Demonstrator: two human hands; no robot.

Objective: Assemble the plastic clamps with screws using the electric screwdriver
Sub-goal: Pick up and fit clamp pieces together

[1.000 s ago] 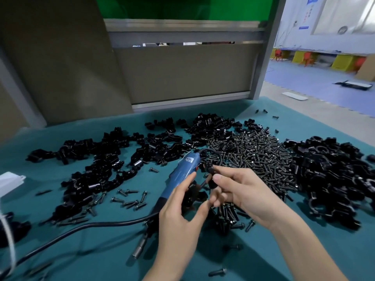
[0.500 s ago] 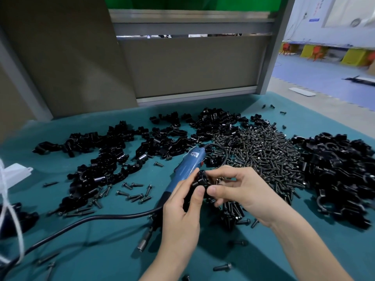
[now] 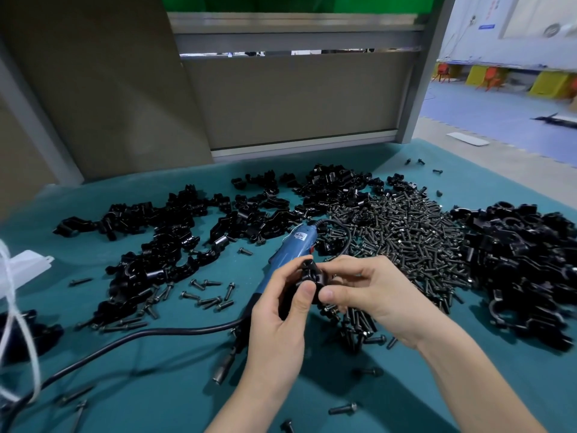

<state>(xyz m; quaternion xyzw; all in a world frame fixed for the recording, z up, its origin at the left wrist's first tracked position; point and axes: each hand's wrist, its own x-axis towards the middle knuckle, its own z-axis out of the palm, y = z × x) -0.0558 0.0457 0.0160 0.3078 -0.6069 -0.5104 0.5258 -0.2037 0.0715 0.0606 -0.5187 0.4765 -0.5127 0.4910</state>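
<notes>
**While the clamp (image 3: 309, 275) is held up, line up its holes first**

The left hand (image 3: 278, 310) and the right hand (image 3: 374, 292) together pinch the same black clamp between thumb and fingertips, above the green cloth (image 3: 162, 385) and just in front of the blue screwdriver (image 3: 290, 248), which lies untouched. Whether a screw sits in it, I cannot tell. I think the halves should be pressed flush before one hand lets go to reach the screw pile (image 3: 406, 232) on the right.

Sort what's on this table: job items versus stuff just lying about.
Job: black plastic clamp held in left hand and right hand; blue electric screwdriver; dark metal screw pile; black clamp-part heaps.
Lying about: white plastic piece; white cord loop.
</notes>
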